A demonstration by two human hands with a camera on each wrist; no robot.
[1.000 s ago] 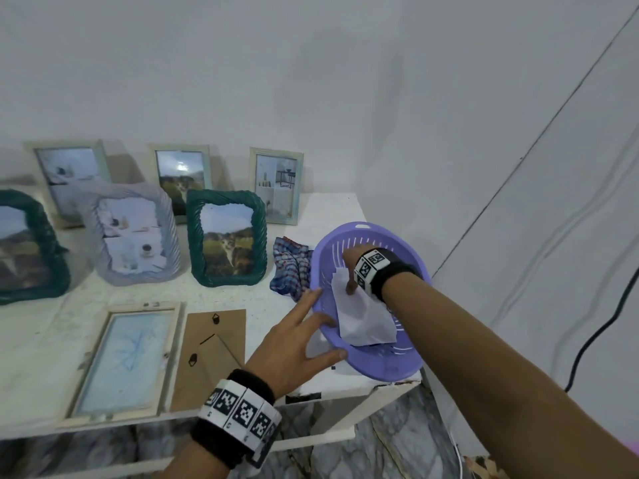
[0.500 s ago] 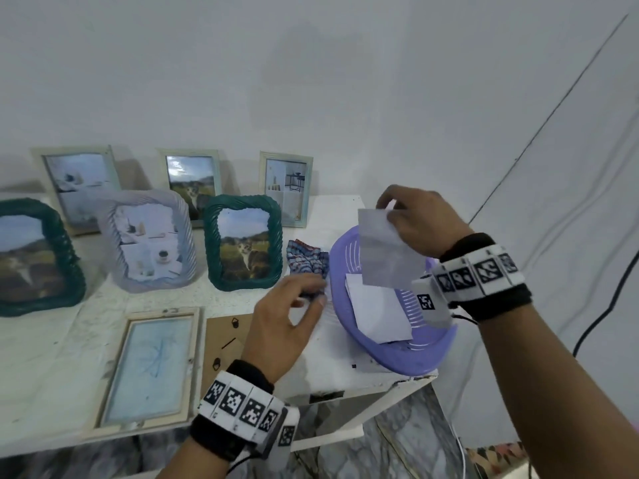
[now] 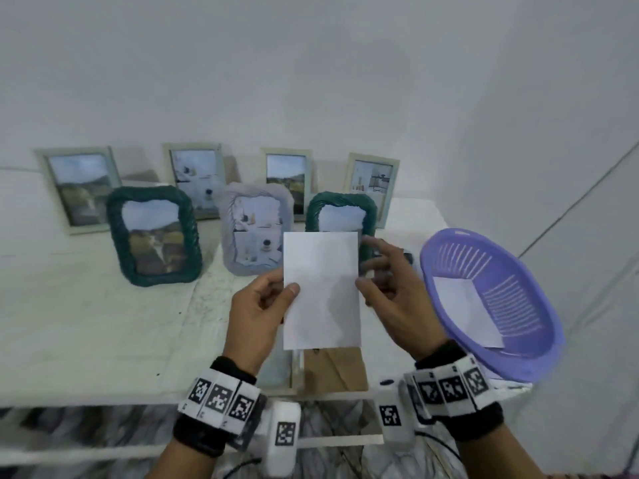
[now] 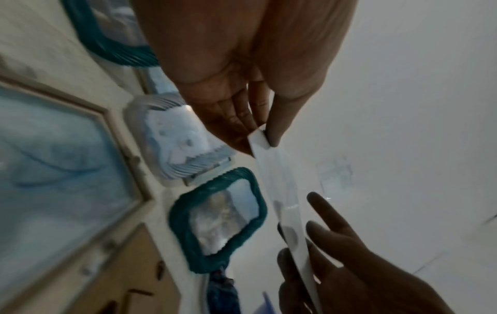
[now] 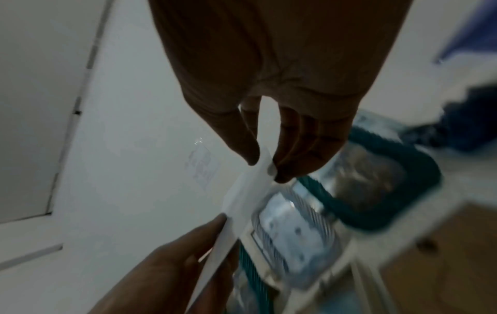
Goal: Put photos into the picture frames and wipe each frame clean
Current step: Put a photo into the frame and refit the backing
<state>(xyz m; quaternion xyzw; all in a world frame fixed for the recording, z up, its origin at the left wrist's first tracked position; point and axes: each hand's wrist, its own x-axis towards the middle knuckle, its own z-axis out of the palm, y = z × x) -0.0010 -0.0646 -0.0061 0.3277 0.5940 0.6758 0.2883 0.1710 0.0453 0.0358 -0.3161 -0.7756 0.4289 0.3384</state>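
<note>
Photo point(image 3: 321, 290) is held upright above the surface point(image 3: 86, 326), long axis vertical, blank white back turned toward the head camera. It is held clear of the surface, in front of the standing frames. Left hand point(image 3: 257, 311): left edge of the photo is pinched between thumb and curled fingers. Right hand point(image 3: 392, 292): right edge is pinched between thumb and fingertips, the index finger extended past the edge.

Change since half a second ago: the photo was then held by the right hand alone, over the purple basket point(image 3: 539, 354), while the left hand was curled over the surface. The photo is now centred and held by both hands. One more white sheet point(image 3: 466, 311) is seen lying in the basket.

Hidden or unclear: the printed side of the photo is not seen in any view. The right teal frame point(image 3: 368, 216) is largely covered by the photo. The open flat frame point(image 3: 276, 373) and brown backing board point(image 3: 337, 369) are partly covered by photo and hands. Both wrist views are blurred; the photo is seen edge-on there.
</note>
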